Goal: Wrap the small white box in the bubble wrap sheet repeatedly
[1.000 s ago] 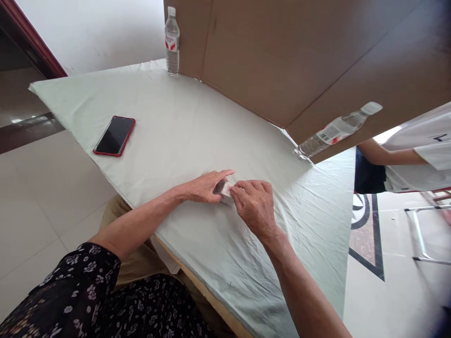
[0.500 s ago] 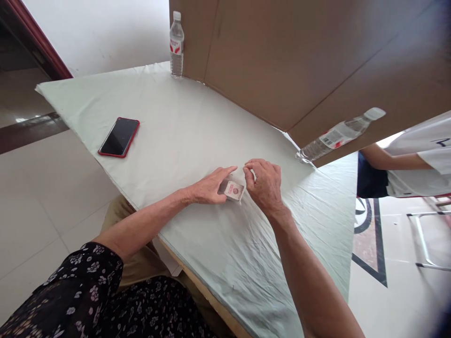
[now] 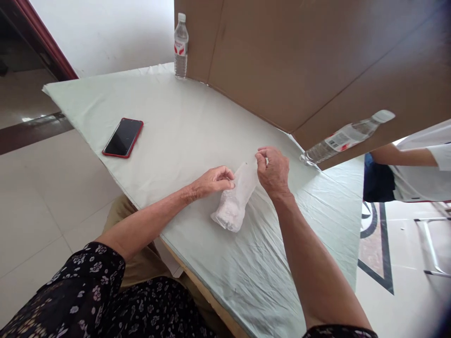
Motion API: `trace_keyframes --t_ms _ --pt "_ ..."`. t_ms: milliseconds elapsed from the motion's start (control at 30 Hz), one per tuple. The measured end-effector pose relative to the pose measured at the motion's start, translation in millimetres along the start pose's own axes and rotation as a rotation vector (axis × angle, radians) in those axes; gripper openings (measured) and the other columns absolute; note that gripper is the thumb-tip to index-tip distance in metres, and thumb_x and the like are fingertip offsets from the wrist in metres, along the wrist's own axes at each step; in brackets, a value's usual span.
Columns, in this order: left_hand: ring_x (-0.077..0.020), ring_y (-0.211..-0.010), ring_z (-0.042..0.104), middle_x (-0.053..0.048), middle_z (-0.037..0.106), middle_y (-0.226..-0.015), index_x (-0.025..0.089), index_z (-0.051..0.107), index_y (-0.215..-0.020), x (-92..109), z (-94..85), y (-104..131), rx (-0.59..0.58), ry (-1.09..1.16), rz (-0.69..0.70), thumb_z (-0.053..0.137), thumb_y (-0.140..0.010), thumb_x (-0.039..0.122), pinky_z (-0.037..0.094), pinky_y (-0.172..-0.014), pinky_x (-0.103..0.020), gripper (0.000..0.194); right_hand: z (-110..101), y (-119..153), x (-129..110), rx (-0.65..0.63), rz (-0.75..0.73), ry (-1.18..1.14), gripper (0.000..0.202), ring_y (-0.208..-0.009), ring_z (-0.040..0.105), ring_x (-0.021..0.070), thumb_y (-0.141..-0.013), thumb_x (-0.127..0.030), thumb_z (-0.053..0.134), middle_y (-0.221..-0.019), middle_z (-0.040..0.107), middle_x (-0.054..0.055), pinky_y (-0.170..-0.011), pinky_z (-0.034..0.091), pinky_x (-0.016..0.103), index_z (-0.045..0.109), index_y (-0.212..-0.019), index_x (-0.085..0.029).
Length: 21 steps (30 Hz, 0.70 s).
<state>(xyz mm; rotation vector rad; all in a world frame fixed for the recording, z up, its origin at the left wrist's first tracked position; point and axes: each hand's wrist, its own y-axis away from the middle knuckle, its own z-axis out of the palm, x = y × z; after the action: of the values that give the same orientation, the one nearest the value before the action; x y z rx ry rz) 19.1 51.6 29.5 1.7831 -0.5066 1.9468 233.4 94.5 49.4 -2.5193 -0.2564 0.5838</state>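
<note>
A thin, whitish translucent plastic bag [image 3: 230, 206] lies over the cloth between my hands, with a small bulky item in its lower end; the item's details are hidden by the plastic. My left hand [image 3: 215, 182] has curled fingers, thumb and fingertips closed on the bag's left edge. At the upper right, my right hand [image 3: 273, 170] is closed in a pinch on the bag's far, open-looking end, which stretches up toward its fingertips.
A phone in a red case [image 3: 123, 137] lies on the pale green tablecloth [image 3: 169, 117]. One bottle [image 3: 181, 49] stands at the back; another [image 3: 347, 138] leans against the brown cardboard panel [image 3: 253, 61]. A person's arm [image 3: 405, 155] shows at far right.
The small printed box beside my left hand is no longer plainly visible; the bag now spreads below my hands. My left fingers have closed, and my right hand has shifted slightly right.
</note>
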Motion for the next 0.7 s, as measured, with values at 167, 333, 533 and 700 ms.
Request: trace_keyframes --t_ms 167,333,533,700 --pt "-0.0133 -0.077 0.059 -0.004 0.067 -0.088 0.011 0.068 -0.102 2 1.3 -1 0.024 0.012 -0.16 0.062 -0.076 0.016 0.046 -0.076 -0.028 0.027 -5 7 -1 0.061 0.108 -0.123 0.014 -0.092 0.064 0.0226 -0.086 -0.028 0.05 -0.098 0.072 0.008 -0.086 0.045 0.041 0.061 -0.081 -0.022" --pt "-0.0134 -0.073 0.058 -0.004 0.067 -0.084 0.009 0.07 -0.11 -1 -0.1 -4 0.074 0.058 -0.194 0.06 -0.073 0.013 0.045 -0.071 -0.028 0.039 -31 48 -28 -0.012 0.263 -0.185 0.026 -0.063 0.058 0.0168 -0.084 -0.046 0.061 -0.067 0.065 0.0 -0.065 0.045 0.032 0.059 -0.073 -0.023" --pt "-0.0152 -0.078 0.058 -0.004 0.068 -0.082 0.01 0.075 -0.105 -5 0.7 -4 0.104 0.058 -0.139 0.06 -0.069 0.014 0.045 -0.076 -0.028 0.038 -29 75 -57 -0.316 0.21 0.044 0.032 -0.053 0.051 0.0156 -0.082 -0.049 0.062 -0.06 0.063 0.001 -0.057 0.031 0.029 0.057 -0.065 -0.023" --pt "-0.0124 -0.072 0.057 -0.003 0.069 -0.081 0.01 0.074 -0.1 -7 -0.6 -6 0.155 0.106 -0.106 0.06 -0.07 0.015 0.046 -0.074 -0.027 0.033 -28 72 -41 -0.24 0.378 -0.112 0.018 -0.058 0.049 0.0157 -0.081 -0.03 0.053 -0.06 0.059 -0.001 -0.061 0.032 0.03 0.056 -0.065 -0.022"
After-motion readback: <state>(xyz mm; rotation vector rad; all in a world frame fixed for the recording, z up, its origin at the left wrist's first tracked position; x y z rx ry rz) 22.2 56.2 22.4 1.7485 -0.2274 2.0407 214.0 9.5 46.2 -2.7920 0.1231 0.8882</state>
